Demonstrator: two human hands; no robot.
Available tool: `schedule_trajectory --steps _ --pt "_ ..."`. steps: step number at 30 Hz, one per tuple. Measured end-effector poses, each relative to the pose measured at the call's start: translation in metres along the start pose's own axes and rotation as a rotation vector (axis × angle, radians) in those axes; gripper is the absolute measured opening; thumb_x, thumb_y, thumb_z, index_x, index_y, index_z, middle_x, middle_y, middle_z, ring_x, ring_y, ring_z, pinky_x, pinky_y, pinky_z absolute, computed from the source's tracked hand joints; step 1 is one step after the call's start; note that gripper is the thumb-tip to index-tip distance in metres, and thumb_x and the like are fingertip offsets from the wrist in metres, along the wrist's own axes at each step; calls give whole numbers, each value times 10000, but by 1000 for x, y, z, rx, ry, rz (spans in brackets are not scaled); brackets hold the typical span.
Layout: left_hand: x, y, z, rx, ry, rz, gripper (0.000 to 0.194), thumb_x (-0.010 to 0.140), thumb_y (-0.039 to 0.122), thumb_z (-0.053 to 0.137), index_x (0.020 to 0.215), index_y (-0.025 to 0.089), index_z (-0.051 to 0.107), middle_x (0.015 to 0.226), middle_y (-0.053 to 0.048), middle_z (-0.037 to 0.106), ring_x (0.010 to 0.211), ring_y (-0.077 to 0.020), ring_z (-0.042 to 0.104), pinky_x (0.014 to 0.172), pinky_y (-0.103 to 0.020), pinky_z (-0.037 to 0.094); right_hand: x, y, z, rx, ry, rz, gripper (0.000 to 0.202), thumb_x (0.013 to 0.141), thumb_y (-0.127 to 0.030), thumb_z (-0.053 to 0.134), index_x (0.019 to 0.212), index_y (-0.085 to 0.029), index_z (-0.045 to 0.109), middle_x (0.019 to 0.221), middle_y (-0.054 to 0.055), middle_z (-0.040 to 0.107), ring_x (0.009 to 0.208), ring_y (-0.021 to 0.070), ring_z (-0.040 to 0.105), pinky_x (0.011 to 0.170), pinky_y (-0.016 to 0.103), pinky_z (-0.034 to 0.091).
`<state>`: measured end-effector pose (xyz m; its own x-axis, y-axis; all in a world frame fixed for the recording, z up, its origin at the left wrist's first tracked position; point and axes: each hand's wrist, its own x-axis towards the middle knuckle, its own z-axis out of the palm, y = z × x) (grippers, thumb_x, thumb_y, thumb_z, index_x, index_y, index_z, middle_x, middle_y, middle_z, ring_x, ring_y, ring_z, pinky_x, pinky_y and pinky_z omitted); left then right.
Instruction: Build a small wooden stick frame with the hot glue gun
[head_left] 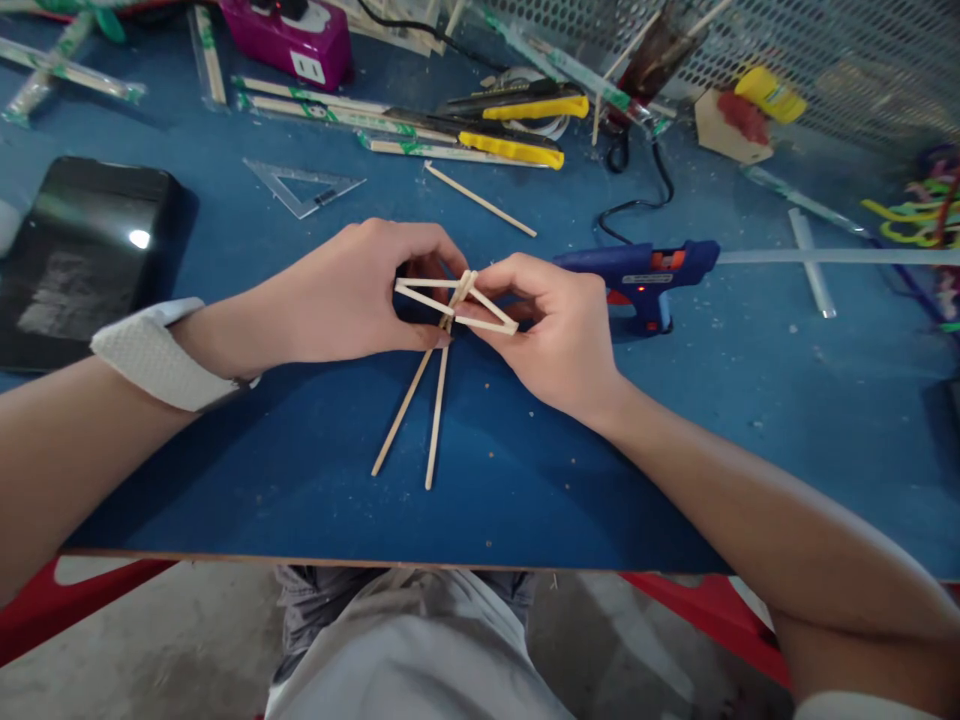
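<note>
Stick frame (439, 400), gripped in both hands above the blue tabletop (570, 480): two small triangles side by side at the top, two longer wooden sticks spreading down toward the near edge. Nearest, a pale shirt (420, 650) below that edge, with red plastic parts (82, 600) to either side. Left hand (360, 290) closed, thumb and fingertips pinching around the central joint and partly hiding it; white band (161, 355) at the wrist. Right hand (562, 330) also closed, pinching at the right triangle. To the left, a black rectangular case (94, 260) beside the left forearm.

Just beyond the right hand, a blue hot-glue gun (645, 275) with a red light showing, close enough to crowd that side; clear glue rod out of its back, crossing a loose glue stick (812, 265). Farther off, a clear set square (301, 210) and a single wooden stick (480, 198). Behind these, two yellow-handled utility knives (511, 149) among green-printed stick packets (322, 108), crowding the middle. Toward the back, a purple power socket (289, 45), a yellow tub (771, 95) and perforated metal mesh (885, 90).
</note>
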<state>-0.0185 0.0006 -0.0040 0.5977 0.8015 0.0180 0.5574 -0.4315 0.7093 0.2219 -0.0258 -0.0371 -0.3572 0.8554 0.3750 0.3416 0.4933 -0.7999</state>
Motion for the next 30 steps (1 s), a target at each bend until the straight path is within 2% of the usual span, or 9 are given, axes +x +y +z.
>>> schedule_trajectory --steps 4,8,14,17,21,26,30 --pt "-2 5 -2 36 -23 -8 359 983 365 782 1316 241 728 1121 10 794 974 -185 720 845 -309 518 0 0 0 -9 -2 2 379 1049 -617 819 1065 -240 843 1012 19 855 907 213 816 785 328 709" --pt "-2 5 -2 24 -15 9 347 986 335 788 1308 221 729 1123 6 793 980 -184 716 874 -312 532 0 1 0 -39 -5 -33 329 1076 -560 808 1080 -233 844 1007 20 857 885 203 806 744 311 691" --pt "1 -3 -1 -37 -14 38 435 939 455 860 1287 215 757 1098 -26 801 929 -217 718 879 -363 579 1 5 0 -54 20 -90 392 1082 -608 782 1047 -222 841 951 21 846 836 200 787 678 305 653" --pt "2 -6 0 -22 6 34 412 947 457 841 1282 231 763 1072 -13 802 906 -210 716 881 -370 598 1 5 0 -55 25 -90 410 1082 -629 773 1034 -228 840 947 25 849 817 201 780 669 318 647" --pt "2 -10 3 -30 50 80 411 910 457 875 1252 250 780 1002 14 788 843 -194 715 814 -351 595 1 5 0 -32 23 -88 393 1081 -619 781 1036 -233 837 951 20 852 826 205 786 673 324 659" --pt "2 -11 4 -47 84 104 390 898 389 869 1249 242 784 988 -2 799 819 -187 718 747 -324 566 1 5 1 -24 18 -96 378 1091 -600 774 1034 -231 834 940 13 843 826 200 782 669 314 660" --pt "4 -14 4 -78 96 134 445 836 457 899 1226 263 807 959 14 802 804 -205 732 713 -326 549 1 5 1 -22 25 -75 378 1071 -617 795 1031 -243 836 950 17 841 819 210 778 679 337 676"
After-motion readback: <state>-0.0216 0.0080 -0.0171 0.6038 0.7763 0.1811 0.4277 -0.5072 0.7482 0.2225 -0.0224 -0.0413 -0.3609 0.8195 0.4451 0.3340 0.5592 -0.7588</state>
